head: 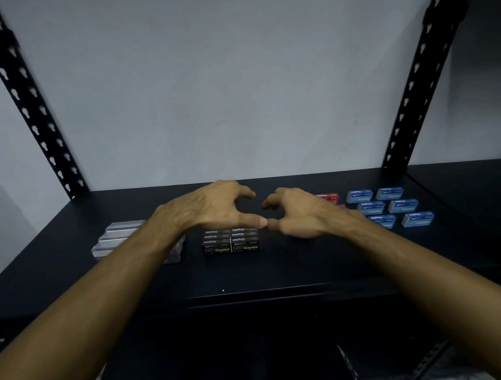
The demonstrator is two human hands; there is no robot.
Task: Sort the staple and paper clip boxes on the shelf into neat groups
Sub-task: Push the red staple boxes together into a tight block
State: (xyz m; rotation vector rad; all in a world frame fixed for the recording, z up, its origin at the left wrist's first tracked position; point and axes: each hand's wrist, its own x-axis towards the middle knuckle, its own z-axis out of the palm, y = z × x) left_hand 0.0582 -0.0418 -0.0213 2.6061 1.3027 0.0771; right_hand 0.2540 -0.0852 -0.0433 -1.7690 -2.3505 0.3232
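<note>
On the black shelf (280,266) several black staple boxes (231,242) stand packed in two tight columns at the middle. My left hand (214,208) hovers over their far end, fingers loosely curled, holding nothing. My right hand (299,212) hangs just to the right of them, also loosely curled and holding nothing, thumb tip almost meeting the left thumb. Clear paper clip boxes (120,236) lie in a group at the left, partly behind my left forearm. A few red staple boxes (328,197) peek out behind my right hand. Several blue staple boxes (391,206) stand in rows at the right.
Black perforated uprights rise at the back left (23,100) and back right (420,66) of the shelf, with a grey wall behind. The shelf's front edge (252,294) runs below the boxes. Bare shelf surface lies in front of the groups.
</note>
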